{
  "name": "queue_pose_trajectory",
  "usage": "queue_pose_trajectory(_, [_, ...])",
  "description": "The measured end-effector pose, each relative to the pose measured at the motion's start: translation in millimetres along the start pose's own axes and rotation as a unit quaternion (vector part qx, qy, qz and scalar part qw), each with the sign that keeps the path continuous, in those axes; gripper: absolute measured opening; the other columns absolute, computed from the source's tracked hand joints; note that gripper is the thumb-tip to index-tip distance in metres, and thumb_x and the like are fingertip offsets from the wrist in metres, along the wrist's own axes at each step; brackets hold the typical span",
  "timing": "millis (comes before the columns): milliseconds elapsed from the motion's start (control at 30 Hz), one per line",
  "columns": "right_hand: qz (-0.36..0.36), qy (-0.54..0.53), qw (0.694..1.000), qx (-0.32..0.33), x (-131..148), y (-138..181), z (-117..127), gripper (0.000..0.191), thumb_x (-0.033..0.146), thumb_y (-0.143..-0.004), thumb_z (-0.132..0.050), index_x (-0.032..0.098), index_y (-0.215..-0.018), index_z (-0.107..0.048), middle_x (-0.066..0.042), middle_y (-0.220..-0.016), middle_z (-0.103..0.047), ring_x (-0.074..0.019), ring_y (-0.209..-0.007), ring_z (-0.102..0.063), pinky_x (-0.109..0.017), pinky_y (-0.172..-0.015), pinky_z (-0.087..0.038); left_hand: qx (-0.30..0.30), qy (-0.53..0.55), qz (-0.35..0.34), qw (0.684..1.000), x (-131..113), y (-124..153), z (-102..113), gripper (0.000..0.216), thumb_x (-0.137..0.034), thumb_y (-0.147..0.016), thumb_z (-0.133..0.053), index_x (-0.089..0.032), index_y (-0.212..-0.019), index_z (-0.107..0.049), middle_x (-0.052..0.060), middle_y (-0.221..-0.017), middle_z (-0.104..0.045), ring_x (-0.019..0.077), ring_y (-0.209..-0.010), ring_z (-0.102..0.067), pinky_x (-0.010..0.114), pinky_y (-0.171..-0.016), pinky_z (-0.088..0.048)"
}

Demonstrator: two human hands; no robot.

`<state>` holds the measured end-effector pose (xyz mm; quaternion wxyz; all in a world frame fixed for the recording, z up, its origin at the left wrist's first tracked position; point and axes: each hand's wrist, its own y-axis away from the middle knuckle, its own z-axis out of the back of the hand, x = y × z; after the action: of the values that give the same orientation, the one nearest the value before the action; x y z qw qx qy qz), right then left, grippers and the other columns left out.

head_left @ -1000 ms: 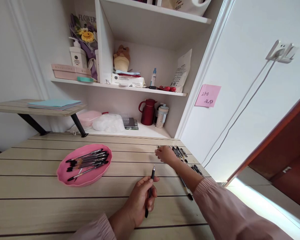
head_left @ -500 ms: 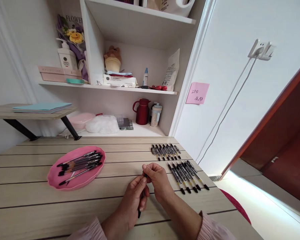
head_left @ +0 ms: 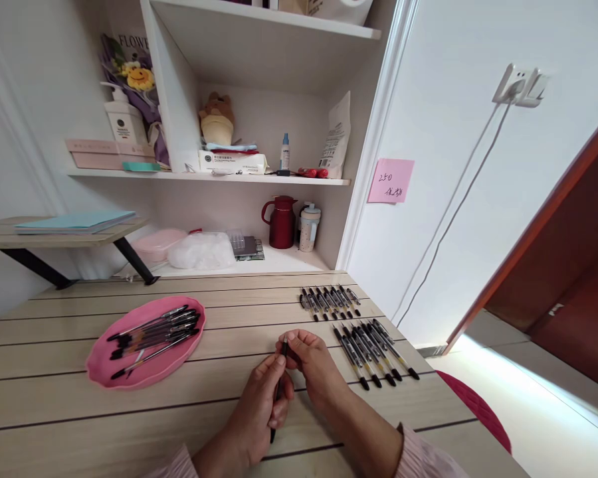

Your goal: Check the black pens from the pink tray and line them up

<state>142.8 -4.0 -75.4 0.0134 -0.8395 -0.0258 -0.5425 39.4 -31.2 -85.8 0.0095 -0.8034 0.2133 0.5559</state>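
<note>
My left hand (head_left: 259, 408) is closed around a black pen (head_left: 279, 386), held at a slant with its pointed tip up and its lower end sticking out below the fingers. At the tip, the thumb and fingers of my right hand (head_left: 311, 358) are pinched together, partly hiding it. On the right lie two rows of pens: a near row (head_left: 373, 352) with black ends toward me and a far row (head_left: 329, 303) behind it. A pink scalloped tray (head_left: 97, 368) on the left holds a heap of several black pens (head_left: 162, 330).
A small raised stand (head_left: 94, 234) with blue paper (head_left: 77, 222) occupies the table's back left. Behind the table are white shelves (head_left: 219, 175) with a red jug (head_left: 282, 222), a cup (head_left: 309, 228) and a white plastic bag (head_left: 202, 251). A cord (head_left: 453, 219) hangs down the right wall.
The pen's tip now shows between my hands, where it was mostly covered by the fingers before. My left hand has shifted slightly left and down. The view has turned a little.
</note>
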Motion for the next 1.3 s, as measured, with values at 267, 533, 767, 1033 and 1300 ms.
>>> queue_pose_trajectory(267, [-0.003,-0.001,1.000,0.006,2.0,-0.4,1.2,0.031,0.045,-0.067,-0.064,0.014,-0.068,-0.058,0.000,-0.059,-0.056,-0.0039,-0.043,-0.035,-0.018,-0.043,-0.029,0.011,0.007,0.001,1.000,-0.2,1.4,-1.2,0.029,-0.049,-0.078,-0.047,-0.020,-0.078,-0.047,-0.007,-0.052,-0.046,0.0008,-0.032,-0.020,0.016,-0.033,-0.009])
queue_pose_trajectory(533, [-0.015,-0.003,1.000,0.024,1.9,-0.8,3.1,0.032,0.043,-0.065,-0.067,0.013,-0.062,-0.057,0.001,-0.056,-0.054,-0.0034,-0.042,-0.034,-0.018,-0.042,-0.027,0.006,0.010,0.011,1.000,0.9,-1.6,0.9,0.030,-0.050,-0.077,-0.047,-0.020,-0.079,-0.048,-0.008,-0.051,-0.047,0.0006,-0.031,-0.021,0.015,-0.033,-0.010])
queue_pose_trajectory(767, [-0.041,-0.032,0.999,0.010,0.7,-1.7,4.3,0.033,0.045,-0.067,-0.065,0.014,-0.075,-0.059,0.000,-0.059,-0.057,-0.0053,-0.045,-0.040,-0.018,-0.043,-0.031,0.001,0.011,0.008,1.000,-0.2,-0.1,0.0,0.028,-0.048,-0.079,-0.045,-0.020,-0.079,-0.047,-0.007,-0.053,-0.047,0.0004,-0.032,-0.020,0.015,-0.033,-0.010])
queue_pose_trajectory(1033, [-0.032,-0.057,0.997,0.031,2.8,-0.3,-0.1,0.029,0.041,-0.064,-0.069,0.014,-0.072,-0.060,-0.004,-0.071,-0.062,-0.0055,-0.050,-0.046,-0.017,-0.045,-0.034,-0.005,0.015,0.013,1.000,1.3,-1.6,1.3,0.027,-0.047,-0.079,-0.046,-0.020,-0.077,-0.045,-0.007,-0.052,-0.048,0.0001,-0.032,-0.020,0.016,-0.034,-0.008])
queue_pose_trajectory(1300, [-0.027,-0.026,0.999,0.031,0.4,-1.5,1.6,0.030,0.040,-0.064,-0.070,0.013,-0.063,-0.057,0.003,-0.048,-0.051,-0.0039,-0.039,-0.036,-0.017,-0.037,-0.027,0.002,0.007,0.013,1.000,1.1,-1.0,1.1,0.027,-0.048,-0.079,-0.045,-0.020,-0.079,-0.045,-0.007,-0.052,-0.046,0.0001,-0.032,-0.019,0.016,-0.034,-0.008])
